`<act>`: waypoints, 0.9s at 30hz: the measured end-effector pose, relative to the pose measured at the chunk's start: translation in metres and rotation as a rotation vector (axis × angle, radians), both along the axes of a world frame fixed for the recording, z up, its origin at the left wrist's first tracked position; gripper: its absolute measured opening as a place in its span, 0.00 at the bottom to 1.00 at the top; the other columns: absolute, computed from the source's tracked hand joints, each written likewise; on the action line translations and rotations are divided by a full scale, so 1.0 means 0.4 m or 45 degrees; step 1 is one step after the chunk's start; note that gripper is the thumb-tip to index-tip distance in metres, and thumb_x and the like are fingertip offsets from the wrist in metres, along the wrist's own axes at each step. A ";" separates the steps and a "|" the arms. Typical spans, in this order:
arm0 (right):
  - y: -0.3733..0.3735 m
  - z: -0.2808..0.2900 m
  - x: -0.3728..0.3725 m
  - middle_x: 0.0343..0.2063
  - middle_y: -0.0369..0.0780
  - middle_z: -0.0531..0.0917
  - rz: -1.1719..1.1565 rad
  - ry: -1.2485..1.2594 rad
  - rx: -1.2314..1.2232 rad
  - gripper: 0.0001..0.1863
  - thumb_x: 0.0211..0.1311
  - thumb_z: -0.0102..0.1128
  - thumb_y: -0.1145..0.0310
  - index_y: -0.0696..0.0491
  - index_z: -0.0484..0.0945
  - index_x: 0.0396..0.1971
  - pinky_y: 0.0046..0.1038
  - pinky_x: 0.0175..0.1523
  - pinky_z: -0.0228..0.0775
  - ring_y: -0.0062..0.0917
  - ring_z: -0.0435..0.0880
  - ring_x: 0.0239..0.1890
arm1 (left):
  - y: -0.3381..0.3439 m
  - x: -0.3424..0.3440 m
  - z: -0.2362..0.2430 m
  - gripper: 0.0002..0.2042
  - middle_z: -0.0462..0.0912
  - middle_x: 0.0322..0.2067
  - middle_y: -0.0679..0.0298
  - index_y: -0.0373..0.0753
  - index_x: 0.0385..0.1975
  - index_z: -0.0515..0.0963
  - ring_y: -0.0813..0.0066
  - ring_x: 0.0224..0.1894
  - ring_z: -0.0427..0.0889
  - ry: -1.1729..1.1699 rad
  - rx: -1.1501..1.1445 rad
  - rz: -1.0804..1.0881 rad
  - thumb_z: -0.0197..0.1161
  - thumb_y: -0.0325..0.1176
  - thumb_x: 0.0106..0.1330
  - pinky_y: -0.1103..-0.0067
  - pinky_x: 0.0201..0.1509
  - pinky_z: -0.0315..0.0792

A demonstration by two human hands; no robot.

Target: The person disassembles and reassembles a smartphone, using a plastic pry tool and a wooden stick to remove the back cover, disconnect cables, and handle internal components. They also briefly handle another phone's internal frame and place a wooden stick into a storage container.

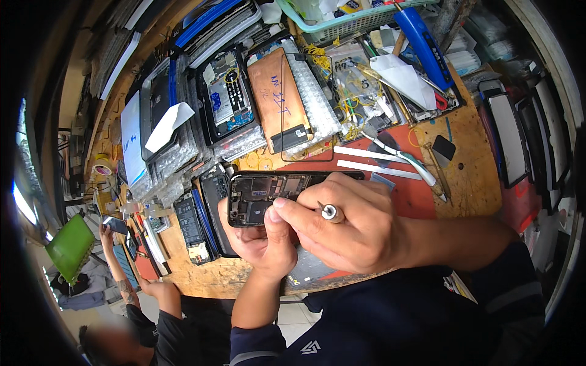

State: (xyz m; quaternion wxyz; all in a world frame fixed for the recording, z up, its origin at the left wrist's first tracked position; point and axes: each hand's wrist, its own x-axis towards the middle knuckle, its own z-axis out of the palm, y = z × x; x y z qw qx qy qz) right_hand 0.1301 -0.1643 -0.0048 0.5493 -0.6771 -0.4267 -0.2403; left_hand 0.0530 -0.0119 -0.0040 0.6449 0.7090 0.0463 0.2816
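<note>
An opened phone point(257, 188) with its back off is held over the table edge, its inner parts and dark battery showing. My left hand point(267, 249) is closed round its lower left side, thumb on the near edge. Bent over the phone, my right hand point(366, 238) has its index fingertip by the battery, near my left thumb. Closed in that hand is a screwdriver-like tool point(330, 212) with a round metal cap pointing up; its tip is hidden. The right hand also covers the phone's right part.
Stacked phone parts in bubble wrap point(177, 174) and a copper-coloured panel point(271, 91) lie beyond. Right of them are white strips point(378, 172), pliers point(403, 157), a blue power tool point(424, 49) and a green basket point(342, 24). A co-worker's hand point(160, 290) is at left.
</note>
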 end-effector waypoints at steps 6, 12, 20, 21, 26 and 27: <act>0.001 0.008 -0.006 0.31 0.39 0.82 -0.037 -0.044 -0.003 0.22 0.45 0.76 0.81 0.63 0.89 0.46 0.24 0.24 0.71 0.24 0.82 0.25 | 0.004 -0.004 -0.010 0.18 0.83 0.43 0.63 0.34 0.56 0.69 0.83 0.40 0.81 0.023 0.031 0.050 0.70 0.31 0.76 0.85 0.44 0.77; 0.005 0.009 -0.013 0.30 0.37 0.81 -0.042 -0.031 0.012 0.21 0.47 0.77 0.81 0.63 0.89 0.46 0.25 0.24 0.71 0.23 0.82 0.24 | 0.018 -0.008 -0.030 0.17 0.83 0.41 0.66 0.34 0.56 0.70 0.86 0.37 0.77 -0.035 0.072 0.042 0.69 0.33 0.76 0.88 0.41 0.71; 0.007 0.007 -0.028 0.30 0.36 0.80 -0.056 -0.015 0.009 0.20 0.50 0.77 0.80 0.63 0.89 0.46 0.24 0.24 0.71 0.21 0.82 0.23 | 0.022 -0.021 -0.034 0.20 0.81 0.41 0.67 0.33 0.58 0.69 0.87 0.37 0.76 0.010 0.076 0.061 0.69 0.37 0.77 0.90 0.42 0.71; 0.007 0.008 -0.030 0.30 0.36 0.80 -0.057 -0.010 0.010 0.20 0.50 0.77 0.80 0.63 0.89 0.46 0.24 0.24 0.71 0.21 0.82 0.23 | 0.022 -0.022 -0.037 0.21 0.81 0.42 0.67 0.33 0.58 0.68 0.87 0.37 0.76 0.014 0.073 0.078 0.69 0.37 0.77 0.90 0.41 0.71; -0.001 0.020 -0.039 0.32 0.35 0.79 -0.039 0.025 -0.042 0.19 0.54 0.76 0.76 0.63 0.89 0.48 0.24 0.25 0.70 0.21 0.81 0.25 | 0.038 -0.038 -0.064 0.23 0.82 0.45 0.66 0.32 0.62 0.67 0.86 0.39 0.78 0.018 0.071 0.085 0.68 0.37 0.78 0.90 0.43 0.73; -0.002 0.022 -0.041 0.32 0.35 0.78 -0.041 0.026 -0.061 0.18 0.56 0.75 0.75 0.64 0.88 0.47 0.25 0.25 0.70 0.21 0.81 0.26 | 0.044 -0.042 -0.070 0.21 0.83 0.47 0.63 0.35 0.62 0.68 0.81 0.41 0.80 0.036 0.032 0.073 0.66 0.38 0.79 0.83 0.45 0.77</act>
